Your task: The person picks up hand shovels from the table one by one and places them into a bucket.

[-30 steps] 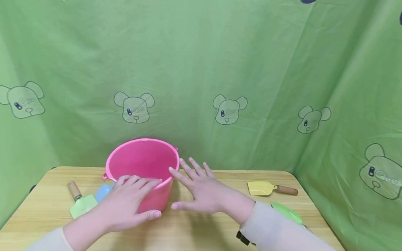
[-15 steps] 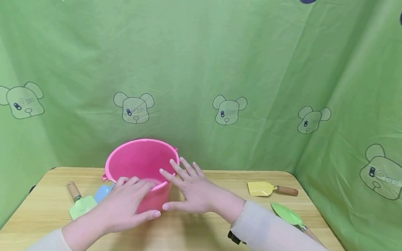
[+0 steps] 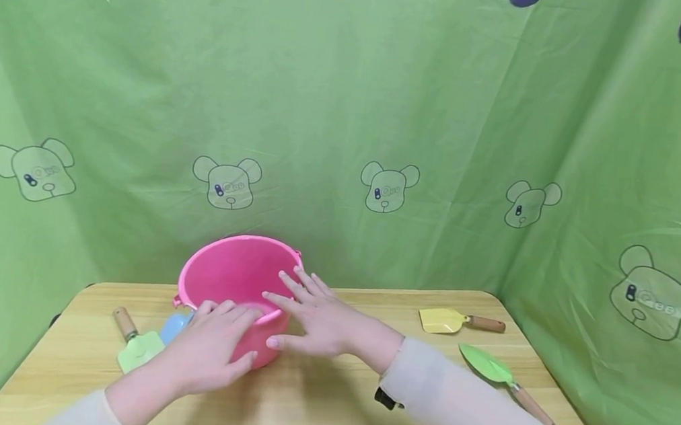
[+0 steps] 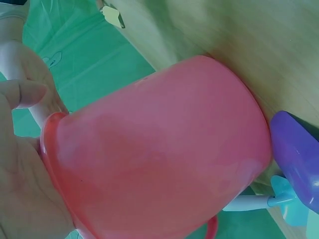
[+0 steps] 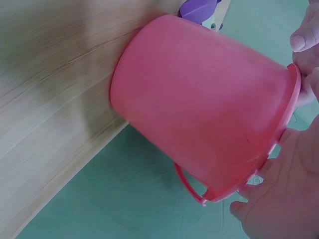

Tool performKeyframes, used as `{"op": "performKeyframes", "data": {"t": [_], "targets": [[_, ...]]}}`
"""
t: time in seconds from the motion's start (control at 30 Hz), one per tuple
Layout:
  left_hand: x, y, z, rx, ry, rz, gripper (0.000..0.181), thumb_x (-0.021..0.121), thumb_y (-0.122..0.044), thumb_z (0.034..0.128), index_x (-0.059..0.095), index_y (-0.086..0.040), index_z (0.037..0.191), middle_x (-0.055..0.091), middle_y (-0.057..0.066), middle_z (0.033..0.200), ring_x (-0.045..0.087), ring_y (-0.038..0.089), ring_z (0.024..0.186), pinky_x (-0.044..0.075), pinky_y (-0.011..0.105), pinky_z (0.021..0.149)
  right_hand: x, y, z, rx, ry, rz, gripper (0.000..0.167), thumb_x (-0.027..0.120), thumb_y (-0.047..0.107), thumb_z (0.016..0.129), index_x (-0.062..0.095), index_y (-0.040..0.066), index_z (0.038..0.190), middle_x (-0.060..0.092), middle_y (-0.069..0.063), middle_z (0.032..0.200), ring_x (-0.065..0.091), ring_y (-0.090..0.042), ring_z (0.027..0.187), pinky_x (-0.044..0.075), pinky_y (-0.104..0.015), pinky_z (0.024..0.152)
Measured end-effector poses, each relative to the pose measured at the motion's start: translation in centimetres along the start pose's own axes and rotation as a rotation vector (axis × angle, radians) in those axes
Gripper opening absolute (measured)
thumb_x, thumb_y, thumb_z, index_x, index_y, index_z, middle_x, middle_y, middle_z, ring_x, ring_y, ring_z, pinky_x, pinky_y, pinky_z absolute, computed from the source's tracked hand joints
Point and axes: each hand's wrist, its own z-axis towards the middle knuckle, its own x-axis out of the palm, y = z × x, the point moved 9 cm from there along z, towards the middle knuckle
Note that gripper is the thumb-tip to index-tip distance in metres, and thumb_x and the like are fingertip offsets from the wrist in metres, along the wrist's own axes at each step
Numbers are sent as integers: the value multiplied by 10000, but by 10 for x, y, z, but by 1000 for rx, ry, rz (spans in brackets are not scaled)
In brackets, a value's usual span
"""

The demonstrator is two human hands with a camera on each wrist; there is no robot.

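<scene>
A pink bucket [image 3: 232, 274] stands upright on the table, handle hanging at its side in the right wrist view. My left hand [image 3: 213, 350] holds its near rim, fingers bent over the edge and thumb outside, apart from the wall. My right hand [image 3: 319, 318] has its fingers spread and fairly straight, laid over the right side of the rim; its thumb is close to the bucket's outer wall. In the right wrist view its fingertips reach past the rim, partly hidden. A green spade with a wooden handle [image 3: 141, 350] lies left of the bucket, partly behind my left arm.
Beside the bucket's base are a purple scoop-like piece [image 4: 294, 154] and a light blue tool [image 4: 289, 199]. A yellow spade [image 3: 440, 320] and a green trowel [image 3: 488, 364] lie on the right. Green curtain [image 3: 350, 105] encloses the wooden table [image 3: 373, 397].
My right hand has moved left, from beside the bucket onto its right rim. My left thumb has drawn closer to the bucket. The green trowel shows more fully; the bucket stays put.
</scene>
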Motion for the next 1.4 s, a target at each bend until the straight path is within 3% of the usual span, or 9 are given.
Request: {"op": "performKeyframes", "data": {"t": [0.13,0.33,0.47,0.63,0.9,1.07,1.27,1.4], "targets": [[1,0,-1,0,-6,2,572,700,-390,863,586,-121,1355,631,14,1323,550,196,1123,383,403,885,1,1,4,-11,-3,3,747,388,692,963,297,284,1582,63,-81,1671,-25,-330,1530,30,-498,1210],[3,2,-2,-8,-15,5,597,710,-415,860,572,-144,1373,635,16,1321,547,187,1111,373,389,871,1,2,13,-34,-23,22,700,388,672,973,434,237,1519,265,-93,1632,66,-316,1532,61,-508,1212],[3,2,-3,-9,-27,19,598,705,-419,865,570,-117,1363,636,46,1316,554,209,1130,379,396,871,0,5,19,-60,-34,-2,666,385,658,983,534,196,1439,459,-43,1527,232,-296,1499,75,-499,1215],[4,2,-3,-5,-57,26,584,711,-411,861,586,-95,1336,644,48,1294,563,217,1122,386,397,860,1,8,25,-124,-67,-59,604,387,625,1003,626,174,1327,619,21,1324,462,-209,1339,96,-482,1217],[7,4,-4,-15,-97,42,519,706,-400,861,620,-87,1266,664,25,1243,569,206,1063,375,377,832,3,7,28,-171,-100,-114,527,384,592,1019,665,191,1216,645,40,1168,520,-176,1194,205,-442,1197],[5,4,-4,-16,-146,60,393,700,-397,865,640,-119,1136,685,-10,1109,543,178,933,358,350,788,2,7,29,-206,-146,-138,452,391,545,1035,676,199,1091,647,44,1025,530,-144,1038,352,-377,1070],[1,4,-3,-19,-217,36,243,692,-329,897,637,-140,1039,675,-41,991,483,149,819,329,329,745,2,8,29,-216,-176,-143,448,391,543,1039,683,204,1047,654,62,1014,550,-140,1024,373,-382,1030],[1,5,-2,-2,-252,19,161,668,-287,928,643,-171,1038,672,-79,973,468,127,791,313,315,733,1,8,29,-214,-177,-144,394,407,535,1036,623,220,938,595,98,897,526,-113,932,385,-361,971]]}}
